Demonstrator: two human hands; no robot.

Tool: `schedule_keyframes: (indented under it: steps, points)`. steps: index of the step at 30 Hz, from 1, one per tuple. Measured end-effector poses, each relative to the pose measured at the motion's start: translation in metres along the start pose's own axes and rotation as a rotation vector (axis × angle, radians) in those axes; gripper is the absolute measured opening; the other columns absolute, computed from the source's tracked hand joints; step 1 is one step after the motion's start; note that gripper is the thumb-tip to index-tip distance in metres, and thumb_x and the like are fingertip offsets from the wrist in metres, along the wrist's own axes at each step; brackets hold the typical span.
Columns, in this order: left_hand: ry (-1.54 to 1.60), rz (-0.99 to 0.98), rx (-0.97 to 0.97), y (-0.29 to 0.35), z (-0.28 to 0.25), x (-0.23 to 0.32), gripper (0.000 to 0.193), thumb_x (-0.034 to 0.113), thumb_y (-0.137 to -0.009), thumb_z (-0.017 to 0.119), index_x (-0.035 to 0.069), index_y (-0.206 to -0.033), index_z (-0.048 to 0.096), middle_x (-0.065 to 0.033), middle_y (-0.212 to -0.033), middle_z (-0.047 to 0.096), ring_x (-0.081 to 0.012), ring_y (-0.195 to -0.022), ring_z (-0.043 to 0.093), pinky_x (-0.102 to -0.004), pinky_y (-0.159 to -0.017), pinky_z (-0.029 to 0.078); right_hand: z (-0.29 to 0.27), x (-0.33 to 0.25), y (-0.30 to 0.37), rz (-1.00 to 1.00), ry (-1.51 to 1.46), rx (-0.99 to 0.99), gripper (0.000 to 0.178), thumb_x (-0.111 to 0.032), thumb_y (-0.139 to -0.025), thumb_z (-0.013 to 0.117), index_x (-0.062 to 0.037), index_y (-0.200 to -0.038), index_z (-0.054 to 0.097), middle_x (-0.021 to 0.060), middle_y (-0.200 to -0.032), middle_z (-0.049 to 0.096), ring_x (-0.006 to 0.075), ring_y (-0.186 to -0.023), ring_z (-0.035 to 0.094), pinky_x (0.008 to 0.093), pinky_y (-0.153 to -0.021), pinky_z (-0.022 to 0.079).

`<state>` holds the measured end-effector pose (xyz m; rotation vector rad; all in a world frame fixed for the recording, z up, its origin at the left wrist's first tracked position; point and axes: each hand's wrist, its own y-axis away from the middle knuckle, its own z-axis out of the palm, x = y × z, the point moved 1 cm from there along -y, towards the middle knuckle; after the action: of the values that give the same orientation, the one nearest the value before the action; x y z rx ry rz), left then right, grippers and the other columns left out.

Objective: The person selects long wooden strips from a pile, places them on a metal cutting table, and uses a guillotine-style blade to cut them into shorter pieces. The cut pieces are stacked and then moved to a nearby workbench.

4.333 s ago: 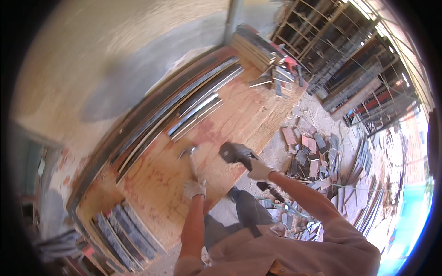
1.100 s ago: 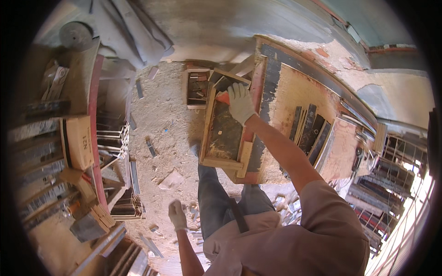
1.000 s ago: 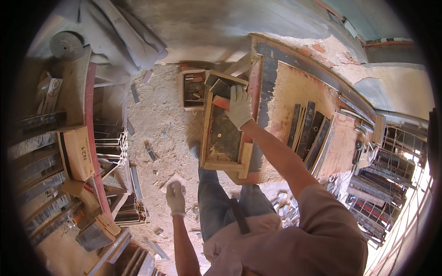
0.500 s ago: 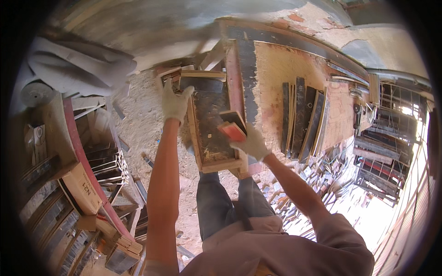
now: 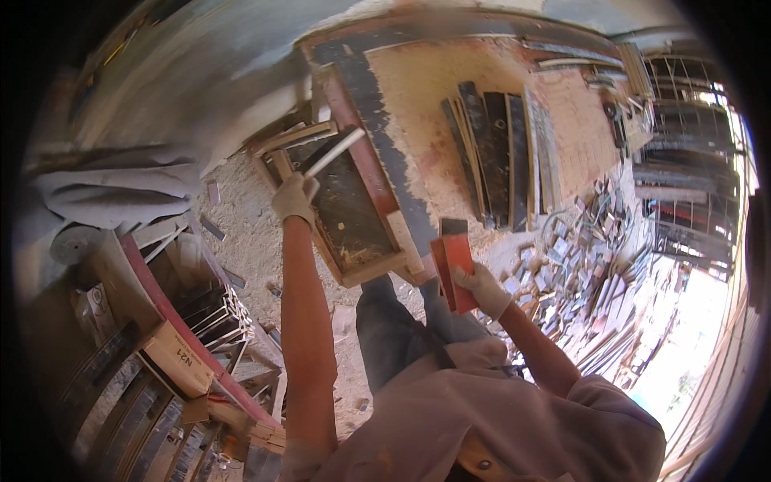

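Observation:
A shallow wooden box with a dark bottom and pale rims lies before me at a slant. My gloved left hand is at its left side, closed on a dark board piece with a pale edge, which tilts over the box. Another short wooden piece rests across the box's far end. Right of the near corner, my gloved right hand grips a few short red-faced board pieces, with the thumb over the red face. Small wood scraps lie on the box's bottom.
Several long dark strips lie on the bench board to the right. A heap of offcuts covers the floor at right. A cardboard box and stacked boards stand at lower left; grey cloth lies behind them.
My right hand has moved from over the box to beyond its right side, still holding the red-faced pieces. My left hand now grips a tilted board piece. The view has turned.

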<state>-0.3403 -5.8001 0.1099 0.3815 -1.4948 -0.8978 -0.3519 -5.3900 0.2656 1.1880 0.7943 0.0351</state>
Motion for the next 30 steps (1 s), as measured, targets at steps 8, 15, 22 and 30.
schedule_keyframes:
  steps: [8,15,22,30]
  points:
    - [-0.06,-0.041,-0.761,0.219,0.056,-0.053,0.095,0.047,-0.099,0.071,0.011,-0.168,0.016,-0.0212,-0.163,0.038,-0.0355,-0.14,0.051,-0.046,-0.116,0.047,-0.055,-0.001,0.028,-0.084,-0.628,-0.382,0.076,-0.065,-0.096,0.066,-0.0004,-0.135,0.06,0.0135,-0.112,0.072,0.0182,-0.094,0.073,0.0317,-0.078,0.061]
    - [-0.237,0.168,-1.016,0.39,0.135,-0.095,0.11,0.017,-0.084,0.087,0.012,-0.169,0.016,-0.0135,-0.146,0.052,-0.0248,-0.129,0.058,-0.0364,-0.105,0.053,-0.1,0.031,0.043,-0.286,-0.789,-0.585,0.076,-0.065,-0.099,0.058,-0.008,-0.15,0.051,0.0111,-0.134,0.067,0.0215,-0.113,0.07,0.0393,-0.097,0.059]
    - [-0.323,0.034,-1.009,0.425,0.175,-0.166,0.042,0.016,-0.102,0.071,0.004,-0.139,0.054,-0.0065,-0.127,0.063,-0.0173,-0.113,0.063,-0.0366,-0.099,0.054,-0.143,0.066,0.112,-0.421,-1.049,-0.424,0.056,-0.053,-0.104,0.06,-0.0087,-0.139,0.059,0.0073,-0.132,0.067,0.0212,-0.119,0.065,0.0414,-0.104,0.053]
    - [-0.522,-0.523,-1.372,0.442,0.197,-0.224,0.073,0.058,-0.107,0.05,0.002,-0.154,0.046,-0.0131,-0.148,0.06,-0.029,-0.13,0.062,-0.0451,-0.111,0.05,-0.164,0.136,0.154,-0.526,-0.915,0.063,0.044,-0.025,-0.092,0.084,-0.0016,-0.125,0.069,0.0054,-0.113,0.074,0.0153,-0.099,0.07,0.0338,-0.089,0.057]
